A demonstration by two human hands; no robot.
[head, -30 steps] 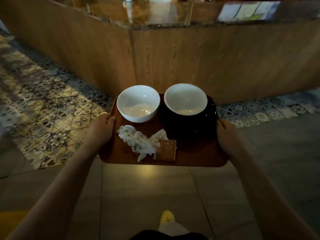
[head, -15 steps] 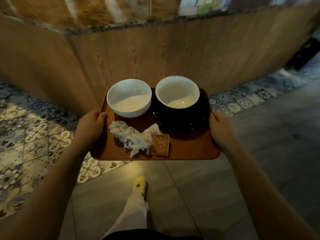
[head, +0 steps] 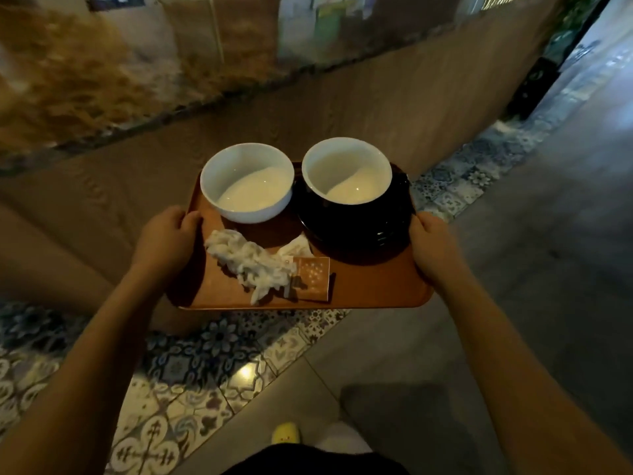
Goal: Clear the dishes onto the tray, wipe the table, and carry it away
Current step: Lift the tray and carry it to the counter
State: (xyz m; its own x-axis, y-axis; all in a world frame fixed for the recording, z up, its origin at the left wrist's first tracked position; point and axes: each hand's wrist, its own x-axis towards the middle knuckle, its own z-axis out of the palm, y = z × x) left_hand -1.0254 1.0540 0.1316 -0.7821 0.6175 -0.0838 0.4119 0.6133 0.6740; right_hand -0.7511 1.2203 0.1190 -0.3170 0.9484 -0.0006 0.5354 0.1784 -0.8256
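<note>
I hold a brown tray (head: 376, 286) level in front of me, above the floor. My left hand (head: 164, 240) grips its left edge and my right hand (head: 433, 246) grips its right edge. On the tray stand a white bowl (head: 246, 181) at the back left and a second white bowl (head: 346, 171) at the back right, resting on a black plate (head: 356, 231). A crumpled white tissue (head: 250, 262) and a small brown packet (head: 313, 277) lie at the tray's front.
A wood-panelled counter (head: 376, 97) runs right ahead of the tray, close by. Patterned tiles (head: 191, 365) border its base; plain grey floor (head: 531, 269) opens to the right. My foot in a yellow slipper (head: 286, 433) shows below.
The view has swung right along the counter as I walk. The counter is nearer and its top fills the upper left. The tray's load has not shifted and both hands keep their grip.
</note>
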